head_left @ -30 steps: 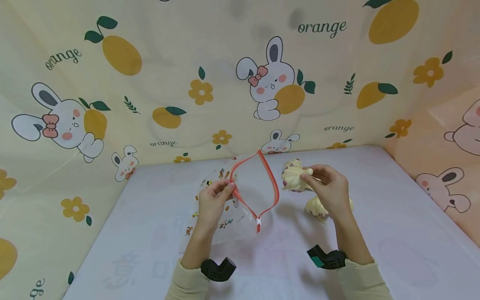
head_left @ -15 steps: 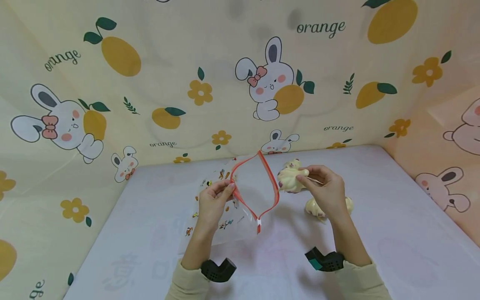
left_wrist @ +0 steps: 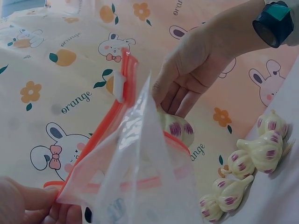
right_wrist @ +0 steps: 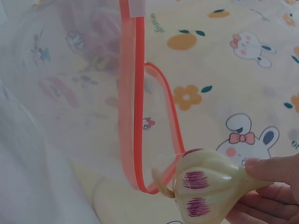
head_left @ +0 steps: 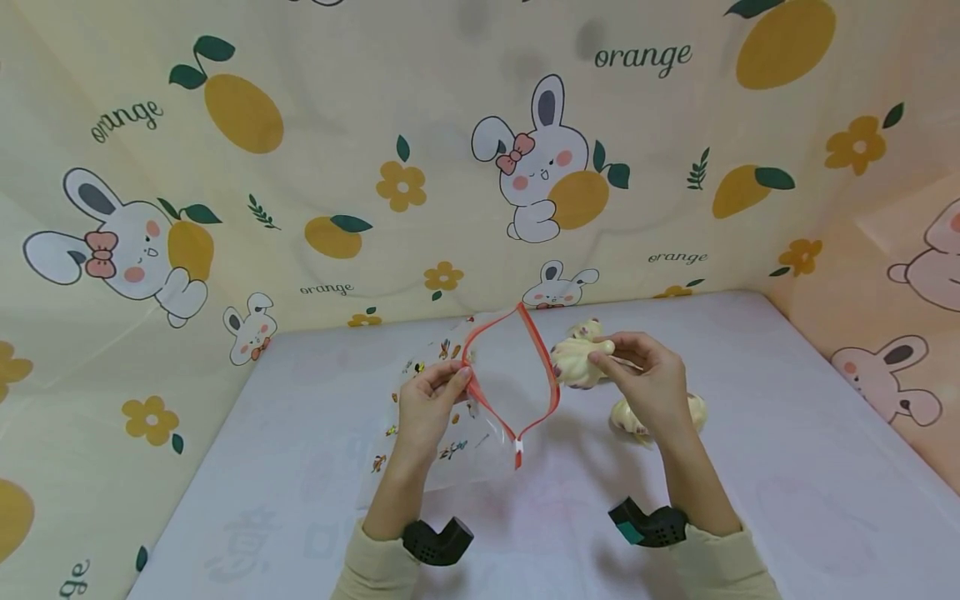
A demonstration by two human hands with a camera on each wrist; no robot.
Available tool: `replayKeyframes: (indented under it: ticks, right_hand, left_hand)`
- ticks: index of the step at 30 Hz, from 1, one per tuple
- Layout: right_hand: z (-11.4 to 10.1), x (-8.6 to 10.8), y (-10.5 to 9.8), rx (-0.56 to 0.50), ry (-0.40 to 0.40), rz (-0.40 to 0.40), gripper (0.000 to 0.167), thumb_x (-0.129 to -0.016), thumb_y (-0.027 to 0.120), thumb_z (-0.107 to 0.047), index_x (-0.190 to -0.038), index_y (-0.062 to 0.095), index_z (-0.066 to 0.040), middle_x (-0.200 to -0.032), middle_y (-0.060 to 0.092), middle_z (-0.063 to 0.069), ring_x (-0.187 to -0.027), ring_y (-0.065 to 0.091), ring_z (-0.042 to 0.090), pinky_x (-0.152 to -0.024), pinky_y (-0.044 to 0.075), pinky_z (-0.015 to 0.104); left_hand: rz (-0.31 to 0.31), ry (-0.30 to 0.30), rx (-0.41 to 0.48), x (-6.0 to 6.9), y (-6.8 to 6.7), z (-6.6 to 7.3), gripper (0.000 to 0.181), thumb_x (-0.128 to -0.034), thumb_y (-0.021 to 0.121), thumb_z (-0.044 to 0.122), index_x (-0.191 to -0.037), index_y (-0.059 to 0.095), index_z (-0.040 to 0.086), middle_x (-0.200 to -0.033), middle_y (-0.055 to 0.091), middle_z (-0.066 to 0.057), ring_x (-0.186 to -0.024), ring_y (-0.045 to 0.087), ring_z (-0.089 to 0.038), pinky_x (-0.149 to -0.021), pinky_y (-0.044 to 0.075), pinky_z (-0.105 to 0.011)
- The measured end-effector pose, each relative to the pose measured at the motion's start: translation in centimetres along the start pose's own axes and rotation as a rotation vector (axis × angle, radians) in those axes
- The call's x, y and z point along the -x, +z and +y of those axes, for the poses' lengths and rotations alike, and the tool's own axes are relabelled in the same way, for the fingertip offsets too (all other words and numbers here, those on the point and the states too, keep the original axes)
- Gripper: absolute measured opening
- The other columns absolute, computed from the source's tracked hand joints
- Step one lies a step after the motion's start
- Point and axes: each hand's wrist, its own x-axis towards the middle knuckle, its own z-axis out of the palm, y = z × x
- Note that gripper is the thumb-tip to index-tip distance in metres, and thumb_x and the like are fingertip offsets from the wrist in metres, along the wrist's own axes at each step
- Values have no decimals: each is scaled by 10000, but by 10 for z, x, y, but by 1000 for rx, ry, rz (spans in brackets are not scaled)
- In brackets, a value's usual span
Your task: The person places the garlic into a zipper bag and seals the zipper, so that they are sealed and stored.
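Note:
My left hand (head_left: 429, 400) pinches the red-edged rim of a clear zip bag (head_left: 450, 467) printed with small colourful figures. The bag's mouth gapes toward the right, with a white slider (head_left: 518, 447) at its near corner. By its stem, a garlic bulb (head_left: 576, 360) with purple streaks is pinched in my right hand (head_left: 651, 379). In the right wrist view the bulb (right_wrist: 205, 186) has its rooty end right at the red rim (right_wrist: 139, 116); whether they touch I cannot tell. Seen from the left wrist, the bag partly hides that bulb (left_wrist: 180, 130).
More garlic bulbs (left_wrist: 261, 151) lie on the white table (head_left: 780, 467), some behind and some beneath my right hand in the head view. A patterned cloth (head_left: 450, 167) with rabbits and oranges rises behind the table. Each wrist wears a black camera (head_left: 438, 542).
My right hand has moved left with the garlic bulb, bringing it up to the bag's red rim. The left hand and the bag have stayed nearly still.

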Motion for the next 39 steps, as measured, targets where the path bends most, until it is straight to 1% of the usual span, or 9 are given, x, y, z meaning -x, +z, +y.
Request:
replayKeyframes:
  ticks: [5, 14, 20, 23, 32, 39]
  right_hand:
    - [-1, 1, 1, -2, -12, -6, 277, -860, 716, -96, -1060, 627, 75, -839, 603, -356, -847, 596, -136, -729, 544, 62]
    - [-3, 3, 2, -9, -23, 0, 275, -851, 723, -83, -1055, 632, 77, -840, 602, -346, -846, 596, -133, -723, 541, 59]
    - [-4, 4, 5, -41, -17, -10, 274, -846, 722, -62, -1054, 630, 92, -845, 608, -328, -851, 600, -130, -724, 549, 69]
    - [-4, 4, 6, -38, -13, -17, 280, -846, 725, -72, -1057, 632, 87, -842, 608, -326, -857, 600, -134, -729, 548, 68]
    - [-5, 6, 7, -49, -18, -33, 286, -843, 728, -71, -1061, 632, 88, -846, 612, -305, -865, 604, -121, -733, 553, 77]
    - [-6, 7, 11, -48, -13, -59, 287, -848, 722, -71, -1067, 625, 87, -867, 600, -290, -868, 601, -117, -748, 556, 83]
  left_hand:
    - [-5, -3, 9, 0, 0, 0, 230, -916, 632, 58, -1101, 647, -76, -805, 694, 81, -703, 657, -7, -703, 584, -149]
    - [-8, 10, -3, 1, 1, 0, 231, -912, 634, 50, -1105, 648, -76, -822, 694, 62, -706, 656, -5, -712, 585, -149]
    - [-3, 6, -5, 2, 1, 1, 234, -909, 636, 45, -1109, 649, -75, -838, 700, 45, -709, 658, -3, -716, 588, -152]
    - [-1, 3, -8, 2, 1, 0, 234, -910, 637, 52, -1110, 651, -70, -842, 702, 40, -711, 658, -4, -717, 587, -152]
    - [-15, 28, 22, 2, 1, -1, 237, -912, 627, 32, -1107, 636, -102, -785, 668, 105, -697, 653, 8, -699, 583, -149]
    - [-29, 37, 29, 4, 1, 0, 234, -919, 616, 30, -1106, 629, -111, -781, 659, 110, -699, 653, 6, -697, 584, -150]
